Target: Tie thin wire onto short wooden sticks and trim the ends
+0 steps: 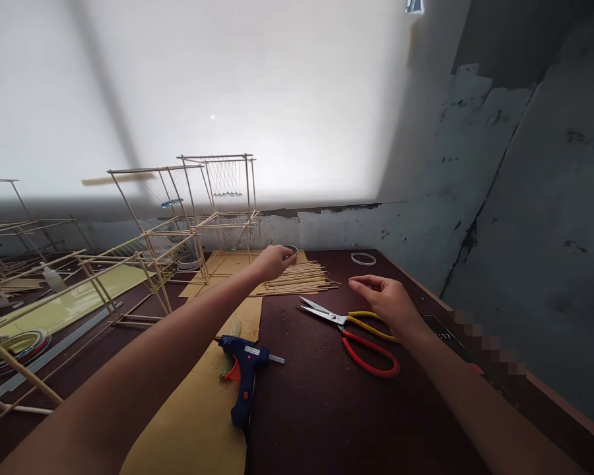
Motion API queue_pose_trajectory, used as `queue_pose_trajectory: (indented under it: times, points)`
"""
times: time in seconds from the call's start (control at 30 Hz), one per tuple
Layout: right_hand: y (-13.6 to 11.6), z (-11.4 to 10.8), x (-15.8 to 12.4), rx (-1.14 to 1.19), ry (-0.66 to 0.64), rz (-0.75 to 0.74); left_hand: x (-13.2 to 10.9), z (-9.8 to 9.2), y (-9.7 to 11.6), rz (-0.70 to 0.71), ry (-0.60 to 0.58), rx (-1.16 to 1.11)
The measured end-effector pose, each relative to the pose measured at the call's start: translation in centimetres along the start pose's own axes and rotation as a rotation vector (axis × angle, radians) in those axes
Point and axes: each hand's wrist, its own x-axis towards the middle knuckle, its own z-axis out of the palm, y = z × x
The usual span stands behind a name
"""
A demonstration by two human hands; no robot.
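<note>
My left hand reaches to the far side of a bundle of thin wooden sticks, its fingers bent together beside a round roll. What those fingers grip, if anything, is hidden. Over the yellow-handled side of the scissors, my right hand has thumb and forefinger pinched together; anything between them is too fine to make out. The scissors lie partly spread, blades pointing left, with one yellow and one red handle. Nearer to me, a blue glue gun lies on brown cardboard, a glue stick poking out of its back.
Stick frames with hanging beads fill the left and back. A ring-shaped roll lies at the table's far right, and a tape roll at the left. A dark device with lit digits sits by the right edge, near the wall.
</note>
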Motion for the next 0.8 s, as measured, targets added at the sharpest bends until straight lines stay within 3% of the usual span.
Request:
queue_pose_trajectory:
  times: [0.1,0.2,0.33,0.47,0.5,0.53,0.63,0.7,0.8]
  points:
    - [-0.2,-0.3,-0.2,-0.079,-0.028,0.038,1.9,1.5,-1.0,0.001,-0.024,0.088]
    - [-0.2,-0.4,-0.3,-0.114,-0.062,0.057,2.3,1.9,-1.2,-0.007,-0.065,0.149]
    - [-0.3,0.0,-0.5,-0.056,-0.108,0.039,1.2,-0.4,0.1,0.012,-0.07,0.128]
    - [-2.1,0.7,-1.3,0.114,-0.171,0.054,-2.2,-3.1,3.3,0.068,-0.106,-0.023]
    - [-3.0,0.9,-1.6,0.161,-0.184,0.056,-3.5,-3.3,4.4,0.094,-0.125,-0.107]
    - [-4.2,1.1,-1.9,0.217,-0.19,0.052,-5.0,-3.2,5.6,0.109,-0.178,-0.351]
    - [-8.7,1.8,-2.7,0.499,-0.191,0.008,-9.4,-1.8,9.7,0.155,-0.434,-0.984]
    - [-12.2,2.2,-3.0,0.694,-0.204,-0.024,-11.9,-0.7,12.2,0.112,-0.529,-1.252]
    - [-17.1,1.5,-2.6,0.765,-0.13,-0.145,-14.5,-0.1,14.4,0.024,-0.56,-1.479]
